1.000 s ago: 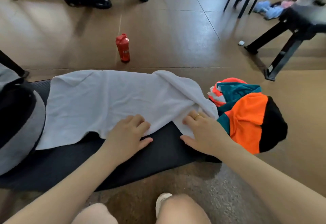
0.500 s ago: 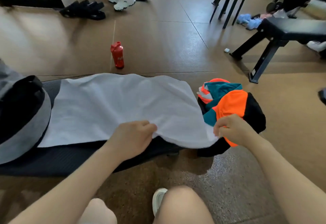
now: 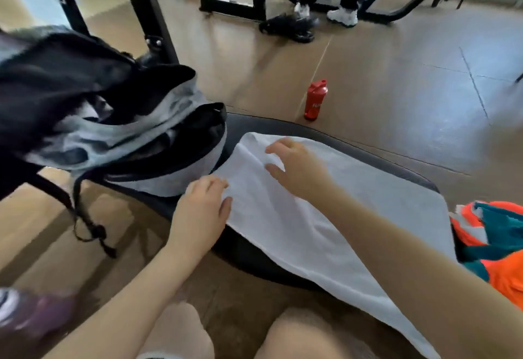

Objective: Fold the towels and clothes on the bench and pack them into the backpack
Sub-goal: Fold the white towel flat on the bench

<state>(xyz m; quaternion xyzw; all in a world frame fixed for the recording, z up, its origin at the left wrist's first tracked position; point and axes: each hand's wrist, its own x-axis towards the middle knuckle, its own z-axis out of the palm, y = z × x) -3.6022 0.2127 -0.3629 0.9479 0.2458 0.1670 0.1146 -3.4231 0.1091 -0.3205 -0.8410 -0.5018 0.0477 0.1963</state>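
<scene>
**Squaring the towel's left end before the next fold**

Far left on the desk (image 3: 283, 129) sits the backpack (image 3: 135, 138), grey and black, its mouth gaping toward the towel and its strap hanging off the near edge. Just beside it begins the white towel (image 3: 353, 217), spread along the dark pad with its near edge drooping over the front.

The left hand (image 3: 201, 211) lies on the towel's near-left corner, fingers fairly straight and pressing the cloth flat; whether the thumb pinches the edge beneath cannot be told. The right hand (image 3: 294, 166), reached across, rests on the far-left end with relaxed, slightly spread fingers, touching rather than gripping.

To do this step well, I judge both hands should line up the two left corners, smooth the ridge running between them, and pull the hanging edge back onto the pad before folding, so the layers stack evenly and the bundle fits the open bag.

Further right, a red bottle (image 3: 315, 101) stands on the floor beyond the desk. At the far right lies the orange and teal garment (image 3: 498, 239), unfolded, touching the towel's end.
</scene>
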